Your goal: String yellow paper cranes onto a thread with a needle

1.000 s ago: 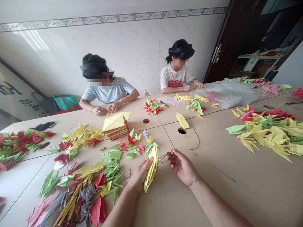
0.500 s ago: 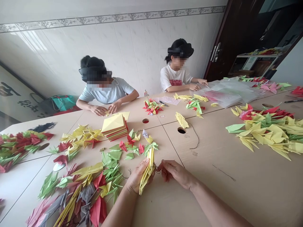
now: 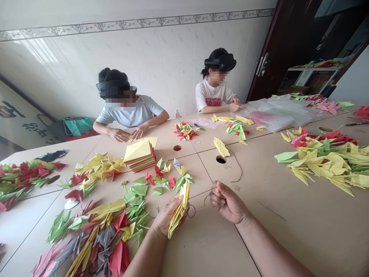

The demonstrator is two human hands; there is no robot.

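My left hand grips a bundle of yellow folded-paper pieces, held tilted just above the table. A loop of dark thread sticks out from the bundle's right side. To the right, my right hand is closed in a pinch on a dark thread, with a curved end hanging by the fingertips. Whether a needle is also in those fingers I cannot make out. Just beyond the bundle lie green folded pieces and a small purple one.
Piles of coloured folded paper lie at left and right. A stack of square paper stands ahead, near a yellow bundle by a table hole. Two people sit across, hands busy at the table.
My right hand has moved right and slightly up, away from the yellow bundle, drawing the dark thread with it. My left hand stays nearly in place. The right-hand person has brought their hands together.
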